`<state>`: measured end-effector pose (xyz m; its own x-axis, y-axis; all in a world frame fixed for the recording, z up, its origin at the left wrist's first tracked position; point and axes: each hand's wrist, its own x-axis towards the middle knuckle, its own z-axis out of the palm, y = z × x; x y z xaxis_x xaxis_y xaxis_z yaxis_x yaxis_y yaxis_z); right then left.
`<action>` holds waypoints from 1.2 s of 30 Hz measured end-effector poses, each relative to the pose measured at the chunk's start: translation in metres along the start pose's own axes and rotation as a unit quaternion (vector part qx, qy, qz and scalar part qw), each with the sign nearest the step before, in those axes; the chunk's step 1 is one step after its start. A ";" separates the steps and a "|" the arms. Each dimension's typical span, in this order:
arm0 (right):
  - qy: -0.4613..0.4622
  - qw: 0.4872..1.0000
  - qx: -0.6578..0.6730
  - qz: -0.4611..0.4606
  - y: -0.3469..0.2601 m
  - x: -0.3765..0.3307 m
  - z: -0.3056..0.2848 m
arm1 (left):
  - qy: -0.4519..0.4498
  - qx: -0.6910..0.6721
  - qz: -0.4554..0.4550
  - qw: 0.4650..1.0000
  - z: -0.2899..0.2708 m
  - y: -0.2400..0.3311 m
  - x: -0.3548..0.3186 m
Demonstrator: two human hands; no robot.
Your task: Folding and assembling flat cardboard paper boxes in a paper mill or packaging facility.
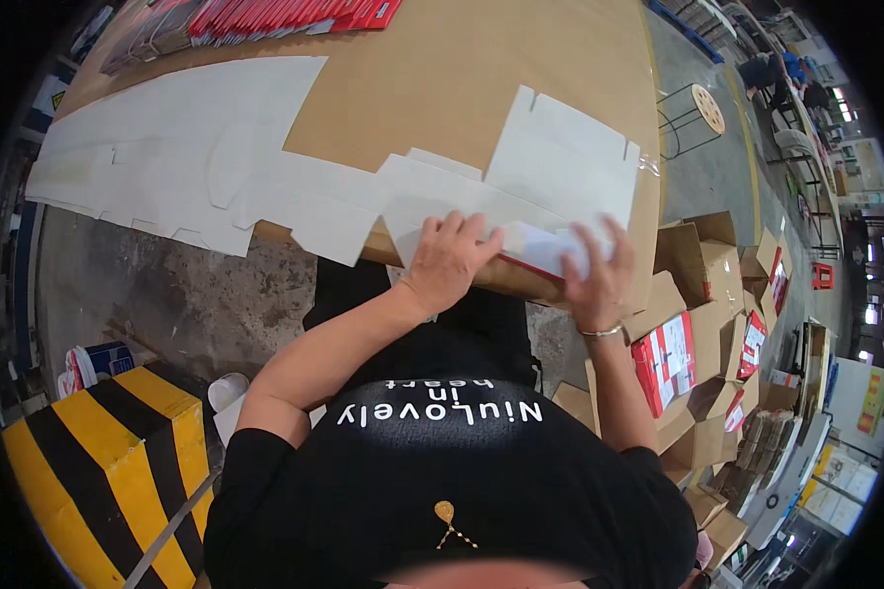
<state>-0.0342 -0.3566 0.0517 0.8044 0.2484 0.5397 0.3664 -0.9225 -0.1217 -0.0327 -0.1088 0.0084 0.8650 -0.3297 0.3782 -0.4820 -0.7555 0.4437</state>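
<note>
A white flat box blank [560, 157] with cut flaps lies at the near edge of the brown table top. My left hand [452, 260] has bent fingers gripping its near part, thumb stretched to the right. My right hand [599, 275], with a bracelet at the wrist, is at the blank's near right side. Its fingers are smeared by motion, so its grip is unclear. Between the hands a narrow white panel [535, 245] is raised, and a red edge shows under it. More white blanks [187, 147] lie overlapping to the left.
A stack of red printed pieces [295, 12] sits at the far left of the table [413, 88]. Open brown cartons [707, 265] holding red and white packages stand at the right. A yellow and black striped block [108, 471] is at lower left. Beyond the table stands a round stool [707, 108].
</note>
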 end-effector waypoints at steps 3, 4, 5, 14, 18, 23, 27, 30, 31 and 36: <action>-0.121 0.961 0.203 -0.142 -0.024 0.006 0.019 | -0.010 0.061 0.094 0.994 -0.012 0.002 -0.006; -0.122 0.961 0.205 -0.144 -0.023 0.002 0.021 | -0.051 0.124 0.145 0.980 -0.024 -0.006 -0.009; -0.136 0.961 0.204 -0.126 -0.023 -0.001 0.023 | -0.092 0.188 0.193 0.959 -0.035 -0.016 -0.011; -0.158 0.967 0.143 -0.136 -0.034 0.001 0.012 | -0.088 0.202 0.078 0.972 -0.020 -0.001 -0.001; -0.256 0.889 0.359 0.123 -0.049 -0.051 -0.014 | -0.194 0.171 0.049 0.965 -0.024 0.018 -0.001; -0.095 0.496 0.633 0.586 -0.065 -0.088 0.006 | -0.213 0.161 0.070 0.961 0.005 0.059 -0.016; 0.040 0.787 0.459 0.410 -0.055 -0.073 0.002 | -0.167 0.082 0.120 0.975 -0.007 0.055 -0.010; 0.137 0.958 0.193 0.161 -0.046 -0.030 0.017 | -0.146 -0.068 0.144 0.976 -0.006 0.038 0.000; 0.182 0.966 0.168 0.069 -0.055 -0.009 0.013 | -0.146 -0.062 0.137 0.978 -0.010 0.034 -0.004; -0.275 0.961 0.013 -0.042 -0.078 0.028 0.005 | -0.410 -0.030 -0.048 0.910 -0.094 0.011 0.006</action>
<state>-0.0378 -0.2762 0.0723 0.8945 0.4463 0.0281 0.4462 -0.8866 -0.1219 -0.0460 -0.0655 0.0917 0.7043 -0.5944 -0.3880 -0.3839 -0.7788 0.4962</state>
